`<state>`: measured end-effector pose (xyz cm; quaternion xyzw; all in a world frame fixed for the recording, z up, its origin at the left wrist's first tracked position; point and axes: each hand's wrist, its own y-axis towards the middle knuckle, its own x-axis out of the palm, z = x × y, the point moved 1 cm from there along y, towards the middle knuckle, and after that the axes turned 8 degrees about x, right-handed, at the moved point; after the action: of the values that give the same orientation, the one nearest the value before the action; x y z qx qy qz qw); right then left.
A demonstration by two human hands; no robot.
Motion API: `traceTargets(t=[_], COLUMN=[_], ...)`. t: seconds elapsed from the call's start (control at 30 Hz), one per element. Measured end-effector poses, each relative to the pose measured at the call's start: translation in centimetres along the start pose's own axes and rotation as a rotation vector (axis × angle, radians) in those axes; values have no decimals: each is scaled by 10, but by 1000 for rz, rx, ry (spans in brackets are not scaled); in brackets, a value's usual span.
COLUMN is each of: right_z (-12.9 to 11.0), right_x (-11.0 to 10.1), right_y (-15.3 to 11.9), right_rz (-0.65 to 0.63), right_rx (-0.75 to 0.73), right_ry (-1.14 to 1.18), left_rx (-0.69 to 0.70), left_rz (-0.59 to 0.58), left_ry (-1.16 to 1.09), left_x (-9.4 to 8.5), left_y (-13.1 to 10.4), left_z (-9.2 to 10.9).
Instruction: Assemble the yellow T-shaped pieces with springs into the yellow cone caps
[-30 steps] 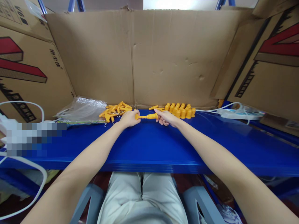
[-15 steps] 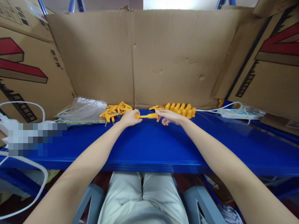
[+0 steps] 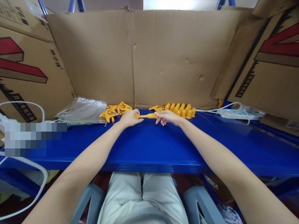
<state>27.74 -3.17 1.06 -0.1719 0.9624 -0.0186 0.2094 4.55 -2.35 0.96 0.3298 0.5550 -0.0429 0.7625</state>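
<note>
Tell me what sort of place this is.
Likely a workshop or storeroom workstation: a long blue bench, a tall brown cardboard panel behind it, and rows of small yellow cylindrical pieces suggest so.

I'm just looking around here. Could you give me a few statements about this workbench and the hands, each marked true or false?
1. The left hand grips one end of a yellow piece. True.
2. The right hand is down below the bench. False: the right hand is at the other end of the yellow piece.
3. Yellow parts with T-shaped handles lie in a jumble near the left hand. True.
4. The yellow parts beyond the right hand are scattered on their sides. False: most are upright yellow parts, standing in rows.
5. The bench top is red. False: the bench top is blue.
6. Cardboard stands behind the bench top. True.
</note>
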Motion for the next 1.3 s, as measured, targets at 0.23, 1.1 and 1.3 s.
traceTargets(t=[0.23, 1.1, 1.3], right_z=[2, 2, 7], right_x=[4, 2, -3], right_y=[3, 1, 2], right_rz=[-19, -103, -114], right_rx=[57, 247, 121], right_ry=[46, 89, 131], left_rx=[5, -11, -12], left_rz=[-2, -37, -40], left_ry=[3, 61, 66], left_x=[-1, -1, -1], left_y=[0, -1, -1], left_z=[2, 6, 6])
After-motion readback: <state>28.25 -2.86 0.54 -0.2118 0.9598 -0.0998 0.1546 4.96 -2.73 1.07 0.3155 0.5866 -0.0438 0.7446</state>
